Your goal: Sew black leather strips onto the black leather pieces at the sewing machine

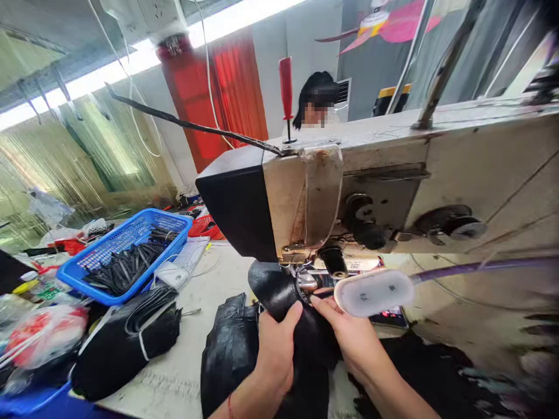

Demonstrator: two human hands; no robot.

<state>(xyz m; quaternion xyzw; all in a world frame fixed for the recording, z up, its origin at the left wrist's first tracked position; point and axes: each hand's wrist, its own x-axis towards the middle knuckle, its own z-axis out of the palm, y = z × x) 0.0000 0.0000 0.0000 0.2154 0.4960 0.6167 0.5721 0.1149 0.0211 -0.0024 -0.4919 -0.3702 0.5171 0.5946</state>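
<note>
The left hand (276, 346) is gripping a glossy black piece (276, 288), thumb on top, while the right hand (353, 337) is pinching its edge, the piece lying under the sewing machine (476, 174) on the tabletop (174, 381).

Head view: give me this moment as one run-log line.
left hand: grip on black piece; right hand: at its edge, below sewing machine; blue basket: holds dark strips

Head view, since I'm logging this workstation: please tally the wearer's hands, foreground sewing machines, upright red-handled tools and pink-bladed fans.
Wearer's left hand and right hand: 2
Sewing machine: 1
Red-handled tool: 1
Pink-bladed fan: 1
Total: 5
</note>
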